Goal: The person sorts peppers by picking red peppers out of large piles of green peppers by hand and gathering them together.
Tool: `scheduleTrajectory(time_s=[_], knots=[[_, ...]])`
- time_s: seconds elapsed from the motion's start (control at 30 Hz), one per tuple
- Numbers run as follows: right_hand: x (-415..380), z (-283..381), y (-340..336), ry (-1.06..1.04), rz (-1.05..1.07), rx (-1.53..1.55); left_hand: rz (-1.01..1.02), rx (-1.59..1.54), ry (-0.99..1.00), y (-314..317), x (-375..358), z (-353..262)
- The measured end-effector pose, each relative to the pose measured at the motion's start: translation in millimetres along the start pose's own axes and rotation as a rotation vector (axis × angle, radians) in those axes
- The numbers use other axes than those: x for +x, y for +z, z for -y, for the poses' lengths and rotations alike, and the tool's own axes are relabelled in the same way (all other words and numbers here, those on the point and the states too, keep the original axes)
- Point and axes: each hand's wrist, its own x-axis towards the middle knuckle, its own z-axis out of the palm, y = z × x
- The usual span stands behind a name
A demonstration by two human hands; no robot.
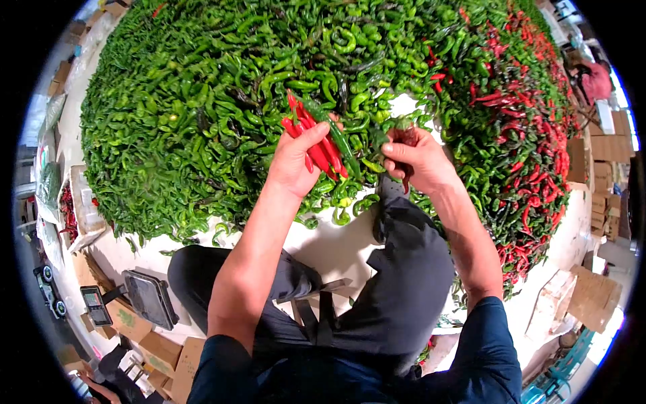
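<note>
My left hand (296, 155) is closed round a small bunch of red chili peppers (324, 156), with one long green chili pepper (343, 145) lying along its right side. To the right, my right hand (418, 158) grips a dark reddish-brown chili pepper (408, 138), its lower tip poking out below the fingers. Dark green leafy bits show beside that thumb. Both hands are above the near edge of a big heap of green chili peppers (202, 114). On the right side lies a mixed stretch with many red chili peppers (521, 128).
A digital scale (149, 296) with a display stands at lower left, near open cardboard boxes (161, 351). More cardboard boxes (595, 296) are stacked at right. A person in pink (595, 82) is at the far right. A white floor sheet (343, 242) shows between my legs.
</note>
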Motion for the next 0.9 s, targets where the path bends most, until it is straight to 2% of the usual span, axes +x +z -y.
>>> scheduleTrajectory(time_s=[0.1,0.2,0.37,0.7,0.9], knots=[[-35,22,27,-0.026,-0.012,-0.01,-0.076,0.005,0.032,31,-30,-19],[-65,36,54,-0.062,-0.039,-0.081,0.055,0.027,0.036,30,-58,-34],[-107,41,117,-0.112,-0.042,-0.132,0.075,0.038,0.164,53,-123,-63],[-148,-24,195,-0.056,0.06,0.115,-0.044,0.015,0.303,34,-225,-117],[-129,-61,197,0.006,0.072,0.018,-0.172,-0.018,0.396,5,-243,-141]])
